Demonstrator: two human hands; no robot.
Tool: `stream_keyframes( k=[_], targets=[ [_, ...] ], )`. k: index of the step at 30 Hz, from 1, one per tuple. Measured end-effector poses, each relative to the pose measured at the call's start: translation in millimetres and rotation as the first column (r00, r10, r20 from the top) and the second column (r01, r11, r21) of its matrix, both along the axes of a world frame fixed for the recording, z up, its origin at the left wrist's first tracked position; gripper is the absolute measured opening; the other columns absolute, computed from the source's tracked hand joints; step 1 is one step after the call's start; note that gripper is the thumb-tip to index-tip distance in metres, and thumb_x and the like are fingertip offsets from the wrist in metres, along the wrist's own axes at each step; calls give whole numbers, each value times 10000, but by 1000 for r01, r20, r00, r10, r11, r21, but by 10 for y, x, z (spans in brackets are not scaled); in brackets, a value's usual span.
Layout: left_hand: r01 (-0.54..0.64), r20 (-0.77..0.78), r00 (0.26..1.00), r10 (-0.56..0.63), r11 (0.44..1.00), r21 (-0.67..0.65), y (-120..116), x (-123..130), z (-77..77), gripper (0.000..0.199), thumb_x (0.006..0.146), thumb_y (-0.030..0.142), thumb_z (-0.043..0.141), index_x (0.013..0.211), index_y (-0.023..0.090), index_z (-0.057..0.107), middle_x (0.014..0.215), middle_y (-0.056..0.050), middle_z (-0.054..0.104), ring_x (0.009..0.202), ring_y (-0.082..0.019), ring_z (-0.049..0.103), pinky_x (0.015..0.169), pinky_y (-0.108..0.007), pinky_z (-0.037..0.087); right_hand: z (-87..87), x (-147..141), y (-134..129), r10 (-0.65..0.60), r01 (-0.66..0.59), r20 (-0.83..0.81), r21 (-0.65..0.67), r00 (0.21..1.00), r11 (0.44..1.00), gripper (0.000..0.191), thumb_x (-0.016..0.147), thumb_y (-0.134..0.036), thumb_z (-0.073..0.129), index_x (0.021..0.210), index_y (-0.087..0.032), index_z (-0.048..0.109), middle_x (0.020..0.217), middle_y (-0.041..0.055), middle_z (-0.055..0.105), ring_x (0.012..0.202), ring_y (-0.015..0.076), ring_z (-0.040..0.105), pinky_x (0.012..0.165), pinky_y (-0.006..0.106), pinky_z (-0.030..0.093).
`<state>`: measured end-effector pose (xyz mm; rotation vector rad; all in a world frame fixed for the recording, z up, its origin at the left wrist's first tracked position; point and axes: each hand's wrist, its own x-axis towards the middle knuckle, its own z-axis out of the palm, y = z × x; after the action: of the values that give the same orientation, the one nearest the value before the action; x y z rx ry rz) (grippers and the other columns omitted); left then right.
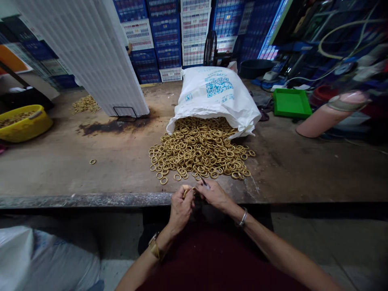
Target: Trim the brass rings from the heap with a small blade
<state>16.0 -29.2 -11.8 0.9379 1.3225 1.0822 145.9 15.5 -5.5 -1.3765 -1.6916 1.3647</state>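
Observation:
At the table's front edge my left hand (181,207) is closed on a brass ring (185,193). Beside it, nearly touching, my right hand (214,195) pinches a small dark pointed tool (204,182) against the ring's side. Just beyond both hands lies a wide pile of brass rings (200,151), spilling from the open mouth of a white sack (212,91) with blue print. One loose ring (92,161) rests alone to the left.
On the wooden table (121,178), a yellow tub (26,123) and a small heap of rings (85,104) are at left, near a white pillar (100,56). A green tray (291,102) and a pink cylinder (318,120) stand right. Crates (166,36) are stacked behind.

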Motion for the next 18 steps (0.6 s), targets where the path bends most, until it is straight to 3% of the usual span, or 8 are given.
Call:
stream_keyframes(
  k=[3,5,9,13,18],
  targets=[
    [25,-71,997,-19,996,89,-17,2,-5,264,775,422,488,732,165,526,505,60,408,415,-40,350,412,-154,287,10,-18,-7,-57,41,-76,-191,995,981,242,757,-393,439,649,-177,470,485,-56,448,373,53,336,376,174,269],
    [43,-44,998,-41,998,49,-20,7,3,265,775,433,480,766,173,529,519,60,419,410,-43,360,397,-155,284,-5,-20,-1,-85,60,-98,-242,992,969,231,741,-395,449,657,-180,462,499,-57,456,357,48,324,358,175,249],
    [91,48,995,-87,992,-89,-14,21,33,306,743,482,495,783,178,501,571,51,459,407,-49,407,356,-149,283,-62,-20,29,-117,109,-64,-121,991,987,179,693,-334,494,622,-171,474,504,-61,426,421,53,342,403,174,274],
    [116,179,980,-89,982,-147,-13,28,63,313,724,484,520,758,180,453,572,56,468,393,-38,400,350,-143,287,-91,-21,40,-85,85,-12,21,996,996,155,679,-299,495,606,-163,498,511,-61,394,479,63,334,449,178,286],
    [104,223,972,-70,984,-143,-33,29,86,328,711,491,537,784,178,470,566,61,464,395,-35,400,350,-142,280,-99,-21,53,-55,56,-36,28,998,998,151,700,-301,470,631,-168,489,523,-57,412,478,68,344,461,180,300]
  ],
)
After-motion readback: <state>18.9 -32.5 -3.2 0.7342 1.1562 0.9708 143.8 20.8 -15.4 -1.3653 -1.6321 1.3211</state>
